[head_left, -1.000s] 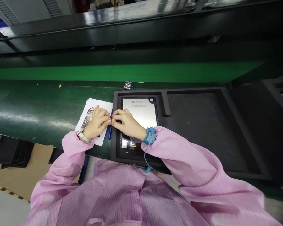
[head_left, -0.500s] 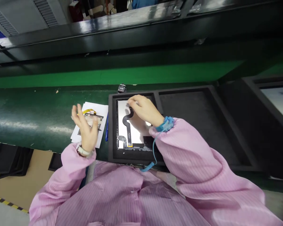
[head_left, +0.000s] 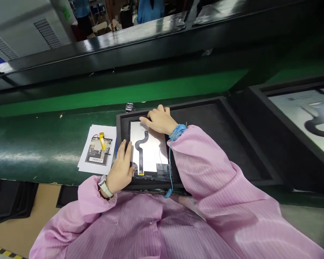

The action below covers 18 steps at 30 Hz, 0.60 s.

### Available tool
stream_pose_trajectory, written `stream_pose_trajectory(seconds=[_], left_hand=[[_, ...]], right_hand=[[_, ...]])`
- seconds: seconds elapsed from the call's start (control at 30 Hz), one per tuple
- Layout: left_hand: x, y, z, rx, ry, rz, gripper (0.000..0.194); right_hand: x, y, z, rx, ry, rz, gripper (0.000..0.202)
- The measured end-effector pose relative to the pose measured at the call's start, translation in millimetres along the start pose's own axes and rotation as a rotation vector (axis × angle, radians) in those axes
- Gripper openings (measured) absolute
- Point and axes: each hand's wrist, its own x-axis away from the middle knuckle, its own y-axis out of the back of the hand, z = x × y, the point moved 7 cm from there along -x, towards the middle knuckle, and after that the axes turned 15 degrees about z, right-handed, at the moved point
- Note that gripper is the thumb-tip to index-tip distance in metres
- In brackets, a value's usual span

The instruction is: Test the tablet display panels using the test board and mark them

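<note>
A flat display panel (head_left: 152,156) with a bright silvery back lies in a black foam tray (head_left: 120,124). A curved dark ribbon cable (head_left: 140,158) runs along the panel's back, ending at a small yellow edge below. My left hand (head_left: 121,167) rests at the panel's left edge, fingers stretched out. Across the panel's top edge lies my right hand (head_left: 161,120), thumb pointing left and the other fingers apart and bent over the tray's far side. Neither hand shows anything gripped. A blue wrist strap (head_left: 177,132) with a coiled cord circles my right wrist.
Left of the tray, white paper sheets (head_left: 82,163) carry a flat electronic part (head_left: 98,154) with a yellow strip (head_left: 102,140). A small counter (head_left: 129,107) sits behind the tray. Another foam tray (head_left: 261,99) holding a second panel (head_left: 294,111) stands at right.
My left hand has moved right from over the papers to the panel's left edge. My right hand has opened from a pinch near the cable's top and spread over the panel's top edge.
</note>
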Motion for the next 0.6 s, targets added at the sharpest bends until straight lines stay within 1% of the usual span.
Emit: stream_pose_trajectory(seconds=[0.07, 0.13, 0.23, 0.3, 0.37, 0.43, 0.47, 0.53, 0.57, 0.6], left_hand=[[-1.2, 3.4, 0.9, 0.075, 0.003, 0.013, 0.090], [-4.3, 7.1, 3.5, 0.211, 0.032, -0.018, 0.089], [-10.6, 11.7, 10.0, 0.602, 0.097, -0.123, 0.090], [-15.2, 20.2, 9.8, 0.817, 0.098, -0.197, 0.083], [-21.5, 41.1, 7.8, 0.902, 0.075, -0.272, 0.064], [-33.8, 73.0, 11.4, 0.953, 0.063, -0.349, 0.039], [-43.5, 91.0, 18.0, 0.999, 0.080, -0.397, 0.032], [-73.0, 125.5, 39.2, 1.111, 0.150, -0.475, 0.015], [-90.4, 140.9, 54.4, 1.176, 0.216, -0.543, 0.007], [-109.4, 154.0, 69.9, 1.255, 0.271, -0.616, 0.006]], right_hand=[[7.1, 13.0, 1.0, -0.027, -0.005, 0.003, 0.045], [18.1, 28.2, 7.1, -0.054, 0.003, -0.021, 0.031], [40.8, 53.5, 21.5, -0.103, 0.057, -0.116, 0.020], [61.2, 71.2, 27.2, -0.134, 0.095, -0.229, 0.021], [87.5, 88.2, 23.9, -0.163, 0.095, -0.378, 0.028], [118.3, 98.9, 12.2, -0.203, 0.056, -0.509, 0.039], [133.6, 99.7, 4.6, -0.228, 0.033, -0.543, 0.044], [159.5, 89.3, -8.6, -0.269, 0.018, -0.516, 0.046], [170.4, 78.8, -12.8, -0.270, 0.032, -0.471, 0.046], [180.0, 65.0, -15.4, -0.256, 0.051, -0.413, 0.045]])
